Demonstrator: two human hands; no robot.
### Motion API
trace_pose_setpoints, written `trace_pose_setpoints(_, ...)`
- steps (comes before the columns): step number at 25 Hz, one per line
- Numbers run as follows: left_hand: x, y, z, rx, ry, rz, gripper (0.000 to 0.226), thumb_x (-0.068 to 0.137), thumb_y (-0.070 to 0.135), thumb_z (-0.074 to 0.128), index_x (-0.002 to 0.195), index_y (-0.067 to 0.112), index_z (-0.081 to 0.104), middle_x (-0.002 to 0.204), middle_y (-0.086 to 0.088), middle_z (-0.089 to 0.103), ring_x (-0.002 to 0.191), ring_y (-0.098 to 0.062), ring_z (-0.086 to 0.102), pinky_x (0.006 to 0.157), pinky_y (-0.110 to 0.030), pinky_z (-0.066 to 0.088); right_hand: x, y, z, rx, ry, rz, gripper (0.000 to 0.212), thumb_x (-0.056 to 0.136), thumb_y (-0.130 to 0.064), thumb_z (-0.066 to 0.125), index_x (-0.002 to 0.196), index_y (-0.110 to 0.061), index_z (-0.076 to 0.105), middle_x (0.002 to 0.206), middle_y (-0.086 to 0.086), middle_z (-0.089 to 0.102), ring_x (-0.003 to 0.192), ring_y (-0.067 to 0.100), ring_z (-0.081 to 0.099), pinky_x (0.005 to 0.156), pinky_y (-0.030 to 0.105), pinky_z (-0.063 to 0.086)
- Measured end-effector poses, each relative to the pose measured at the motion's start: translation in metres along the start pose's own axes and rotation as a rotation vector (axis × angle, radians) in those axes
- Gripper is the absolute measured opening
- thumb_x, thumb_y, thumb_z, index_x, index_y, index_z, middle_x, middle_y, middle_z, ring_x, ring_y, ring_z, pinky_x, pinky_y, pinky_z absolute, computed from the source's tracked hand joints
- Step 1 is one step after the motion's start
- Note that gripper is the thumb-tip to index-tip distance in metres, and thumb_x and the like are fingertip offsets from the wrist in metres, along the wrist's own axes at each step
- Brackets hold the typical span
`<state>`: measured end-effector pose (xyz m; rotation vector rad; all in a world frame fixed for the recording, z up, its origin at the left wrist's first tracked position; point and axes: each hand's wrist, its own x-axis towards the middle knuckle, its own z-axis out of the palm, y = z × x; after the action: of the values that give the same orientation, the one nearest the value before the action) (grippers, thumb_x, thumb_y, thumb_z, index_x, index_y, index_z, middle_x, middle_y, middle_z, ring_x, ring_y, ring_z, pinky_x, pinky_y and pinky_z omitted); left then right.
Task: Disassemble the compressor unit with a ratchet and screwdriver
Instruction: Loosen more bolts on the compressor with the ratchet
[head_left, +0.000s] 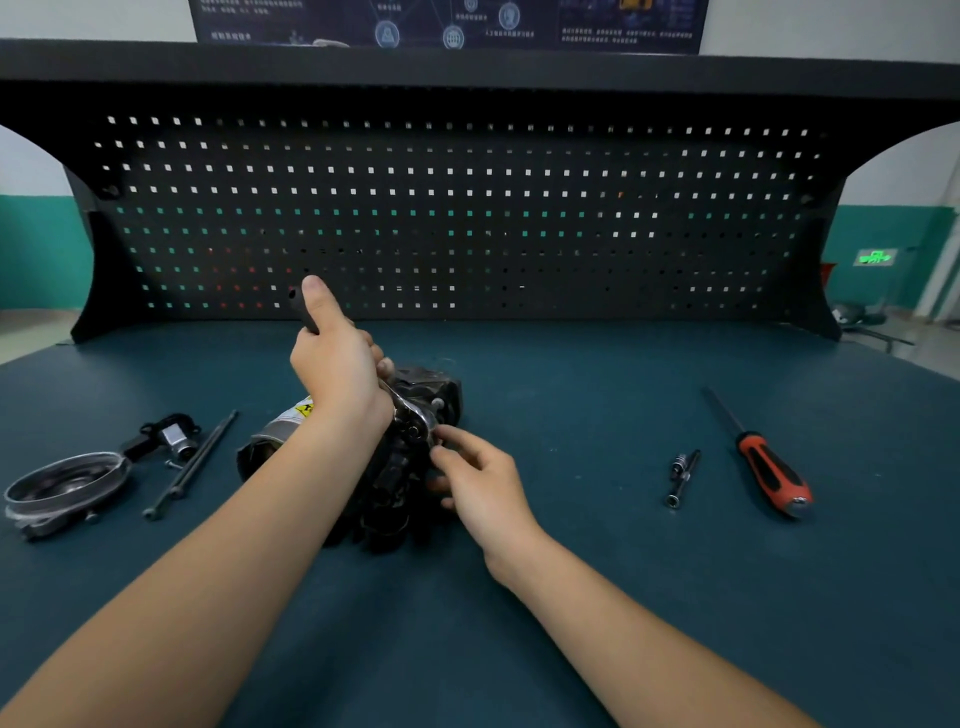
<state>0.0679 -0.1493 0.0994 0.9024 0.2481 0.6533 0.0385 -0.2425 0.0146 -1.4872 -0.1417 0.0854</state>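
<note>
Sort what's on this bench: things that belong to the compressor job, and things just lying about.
Job: compressor unit; ratchet, gripped by the left hand; right hand at the ratchet's head; screwdriver, idle on the right.
Lying about: socket extension; round metal dish; long rods; small metal fitting.

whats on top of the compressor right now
The ratchet head sits on the compressor, its handle gripped by the left hand; the right hand touches beside it. The fastener underneath is covered.

Compressor (421, 395) centre; pulley (67, 486) left; socket extension (683, 475), screwdriver (769, 467) right.
</note>
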Motion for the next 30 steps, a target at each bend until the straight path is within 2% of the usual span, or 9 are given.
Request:
trace_pose_setpoints(7,0.008,-0.004,0.002,-0.010,0.081,0.005,0.043,0.096,0.049,0.042,0.072,0.015,0.034,0.036,0.011,0.024,0.032,-0.007,0.021,0.038,-0.019,0.025,0.005,0.004,-0.001,0.031,0.016,0.003,0.027,0.091,-0.011,0.052,0.107,-0.031,0.061,0.072,-0.009,0.056,0.053,-0.002,0.050,0.049,0.008,0.040)
trace_pose_setpoints(10,0.008,-0.003,0.005,-0.010,0.062,0.008,0.044,0.096,0.050,0.041,0.070,0.015,0.033,0.034,0.013,0.024,0.032,-0.007,0.020,0.038,-0.020,0.024,0.008,0.005,-0.001,0.011,0.032,-0.012,0.031,0.090,-0.012,0.053,0.116,-0.025,0.063,0.080,-0.012,0.060,0.062,-0.003,0.053,0.054,0.006,0.041)
trace_pose_setpoints(13,0.004,-0.004,0.012,0.120,-0.117,0.154,0.044,0.096,0.049,0.041,0.067,0.017,0.032,0.035,0.015,0.026,0.031,-0.006,0.022,0.035,-0.016,0.023,0.009,0.007,-0.003,-0.005,0.038,-0.068,0.033,0.089,-0.010,0.055,0.119,-0.019,0.064,0.095,-0.019,0.060,0.073,-0.020,0.051,0.060,-0.005,0.037)
trace_pose_setpoints(16,-0.004,-0.013,0.020,0.257,-0.294,0.329,0.043,0.096,0.044,0.044,0.064,0.017,0.033,0.036,0.015,0.030,0.033,-0.003,0.026,0.036,-0.016,0.024,0.011,0.009,-0.005,-0.003,0.023,-0.068,0.032,0.089,-0.011,0.055,0.118,-0.020,0.064,0.092,-0.025,0.058,0.073,-0.023,0.048,0.057,-0.008,0.034)
trace_pose_setpoints(22,0.005,-0.016,0.024,0.206,-0.092,0.319,0.046,0.094,0.047,0.046,0.060,0.017,0.036,0.046,0.007,0.036,0.046,-0.015,0.034,0.051,-0.028,0.032,0.020,0.005,-0.007,0.038,0.064,-0.055,0.022,0.089,-0.009,0.054,0.087,-0.024,0.069,0.082,-0.015,0.066,0.080,-0.001,0.060,0.057,0.000,0.041)
trace_pose_setpoints(24,-0.005,-0.029,0.026,0.457,-0.292,0.553,0.046,0.091,0.046,0.050,0.058,0.017,0.038,0.052,0.003,0.039,0.057,-0.018,0.036,0.057,-0.031,0.030,0.021,0.009,-0.006,-0.010,0.078,-0.068,0.020,0.089,-0.006,0.052,0.092,-0.016,0.069,0.083,-0.009,0.066,0.079,0.003,0.060,0.062,0.005,0.044)
trace_pose_setpoints(27,-0.033,-0.062,0.020,1.229,-0.900,0.950,0.047,0.083,0.053,0.058,0.069,0.012,0.044,0.056,-0.007,0.048,0.060,-0.032,0.052,0.055,-0.034,0.024,0.018,0.019,-0.013,-0.102,0.029,-0.062,0.018,0.091,-0.002,0.049,0.090,-0.019,0.056,0.083,-0.010,0.056,0.073,0.001,0.053,0.056,0.006,0.042)
trace_pose_setpoints(28,-0.036,-0.067,0.019,1.344,-1.002,0.972,0.046,0.085,0.054,0.058,0.071,0.013,0.041,0.057,-0.008,0.049,0.064,-0.037,0.055,0.055,-0.034,0.023,0.017,0.021,-0.015,-0.107,0.003,-0.058,0.019,0.091,-0.002,0.050,0.088,-0.021,0.053,0.081,-0.011,0.053,0.072,0.001,0.051,0.053,0.003,0.040)
trace_pose_setpoints(30,-0.032,-0.065,0.021,1.291,-0.950,0.954,0.043,0.086,0.050,0.058,0.069,0.017,0.036,0.056,-0.006,0.047,0.063,-0.038,0.054,0.055,-0.033,0.022,0.019,0.024,-0.018,-0.125,-0.012,-0.063,0.024,0.090,-0.003,0.050,0.078,-0.024,0.053,0.076,-0.011,0.055,0.069,0.004,0.049,0.050,0.007,0.038)
